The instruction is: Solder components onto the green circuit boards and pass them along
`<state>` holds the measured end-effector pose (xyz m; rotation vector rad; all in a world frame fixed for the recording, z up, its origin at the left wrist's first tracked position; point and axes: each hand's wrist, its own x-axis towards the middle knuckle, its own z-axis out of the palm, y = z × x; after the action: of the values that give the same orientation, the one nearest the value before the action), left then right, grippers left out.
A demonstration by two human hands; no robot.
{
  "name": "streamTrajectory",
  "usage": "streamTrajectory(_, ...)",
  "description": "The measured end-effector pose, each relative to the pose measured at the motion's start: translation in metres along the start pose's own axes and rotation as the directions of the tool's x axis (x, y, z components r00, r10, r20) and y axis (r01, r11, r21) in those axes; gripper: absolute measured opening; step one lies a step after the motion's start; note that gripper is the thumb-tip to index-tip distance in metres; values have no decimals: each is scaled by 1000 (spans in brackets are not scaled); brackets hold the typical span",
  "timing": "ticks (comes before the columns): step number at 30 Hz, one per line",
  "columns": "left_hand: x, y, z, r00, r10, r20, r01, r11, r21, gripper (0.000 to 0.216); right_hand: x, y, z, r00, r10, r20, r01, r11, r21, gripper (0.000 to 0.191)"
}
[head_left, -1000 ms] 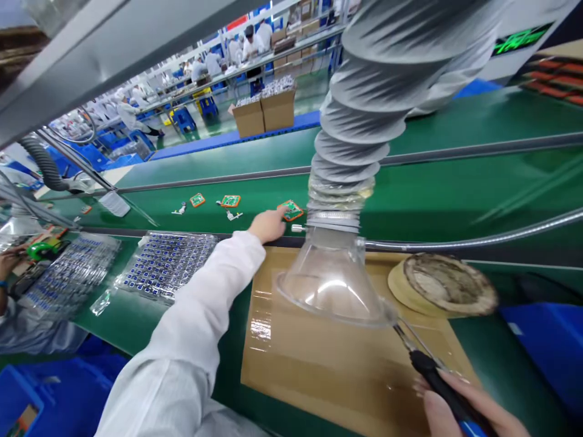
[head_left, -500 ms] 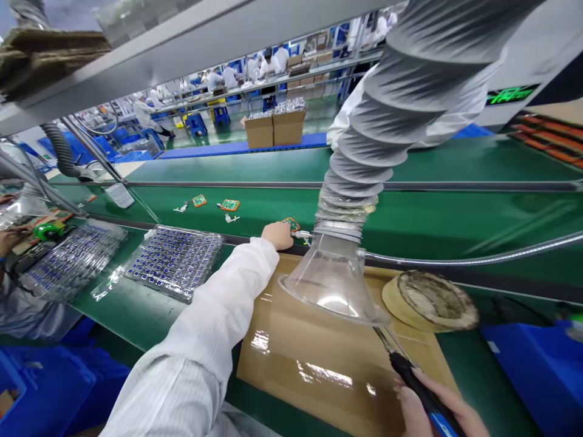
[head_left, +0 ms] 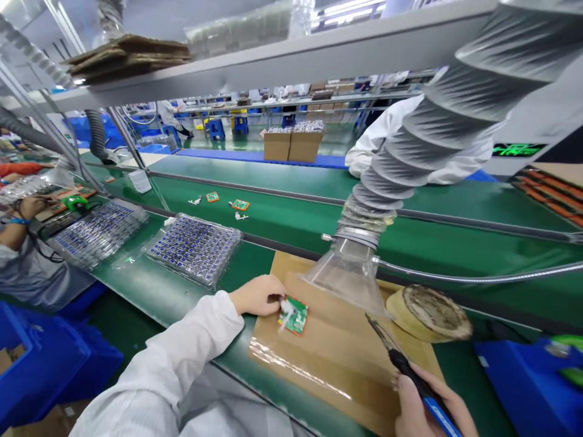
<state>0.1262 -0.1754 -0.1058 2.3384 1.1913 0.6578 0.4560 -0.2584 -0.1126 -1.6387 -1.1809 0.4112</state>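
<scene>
Board (head_left: 299, 315), head view: over the left part of the mat (head_left: 328, 364), its left edge pinched by the left hand (head_left: 259, 295); a blurred white part (head_left: 286, 308) overlaps it. Right hand (head_left: 410, 406) grips the iron (head_left: 401, 362), tip apart. Work on this piece seems barely begun; two further boards (head_left: 240, 205), on the belt (head_left: 291, 218), apparently remain.

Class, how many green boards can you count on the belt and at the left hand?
3: a board at the left hand, two boards on the belt. A farther orange piece is too small to tell.
</scene>
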Motion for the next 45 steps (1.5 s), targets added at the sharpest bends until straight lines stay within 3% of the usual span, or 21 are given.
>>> streamTrajectory(2, 2, 5, 11, 999, 51, 18, -51, 999, -4, 20, -2, -9, 4, 1000, -3, 10, 2, 999, 38, 33)
streamTrajectory(6, 7, 19, 26, 997, 64, 39, -68, 991, 113, 17, -14, -22, 20, 996, 40, 78, -54, 980, 190, 41)
streamTrajectory(10, 12, 27, 30, 975, 127, 185, -146, 985, 92, 24, -25, -24, 39, 985, 86, 150, -122, 959, 257, 48)
streamTrajectory(12, 13, 29, 28, 967, 135, 216, -154, 985, 75, 28, -27, -24, 47, 981, 56, 187, -106, 956, 272, 47)
streamTrajectory(16, 9, 31, 21, 981, 98, 167, -107, 993, 47, 31, -29, -20, 61, 943, -60, 327, -55, 942, 331, 42)
streamTrajectory(20, 3, 36, 16, 982, 90, 167, -94, 995, 14, 15, -33, -16, 68, 903, -117, 412, -11, 955, 297, 40)
streamTrajectory(27, 7, 44, 19, 990, 34, 137, -46, 995, 85, 30, -36, -20, 66, 894, -110, 433, 21, 979, 205, 41)
streamTrajectory(30, 7, 45, 18, 993, -37, 112, 25, 994, 104, 12, -37, -27, 65, 900, -82, 427, 32, 992, 125, 41)
streamTrajectory(32, 8, 44, 15, 990, -91, 105, 83, 993, 81, 6, -38, -32, 65, 905, -72, 420, 33, 995, 99, 41)
streamTrajectory(36, 8, 47, 11, 980, -190, 59, 193, 980, -43, 16, -39, -36, 64, 908, -77, 412, 43, 995, 91, 44)
streamTrajectory(38, 5, 50, 13, 984, -167, 68, 171, 984, -53, 19, -39, -37, 63, 912, -80, 402, 48, 995, 91, 46)
streamTrajectory(41, 0, 53, 16, 988, -112, 107, 105, 992, 66, 34, -39, -35, 62, 912, -90, 401, 67, 995, 71, 47)
streamTrajectory(45, -11, 47, 12, 985, -156, 74, 141, 974, 179, 27, -36, -27, 62, 895, -154, 418, 136, 988, 73, 49)
